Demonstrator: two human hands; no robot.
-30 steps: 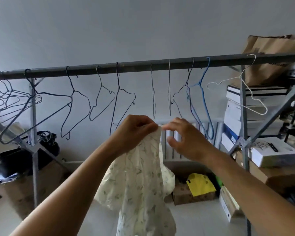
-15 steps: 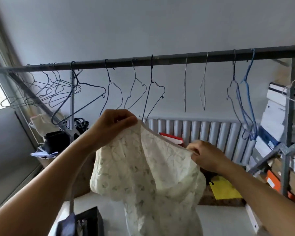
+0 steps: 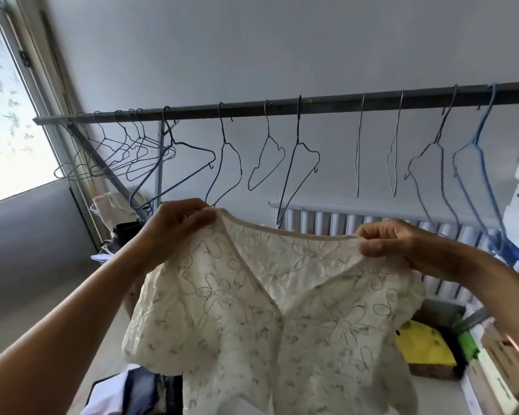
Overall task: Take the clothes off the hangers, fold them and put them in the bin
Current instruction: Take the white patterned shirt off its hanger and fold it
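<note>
Cream floral-embroidered thin cotton blouse (image 3: 282,310): light, limp, drapes. Left hand (image 3: 177,226), right hand (image 3: 402,244) each pinch neckline shoulder; best hold.

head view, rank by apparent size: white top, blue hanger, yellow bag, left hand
1. white top
2. blue hanger, by its span
3. yellow bag and left hand look alike; the hand is nearer the camera, so no ranking between them

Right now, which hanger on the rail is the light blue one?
The last hanger at the far right of the rail. Its wire is light blue, while all the others are dark or pale grey.
</note>
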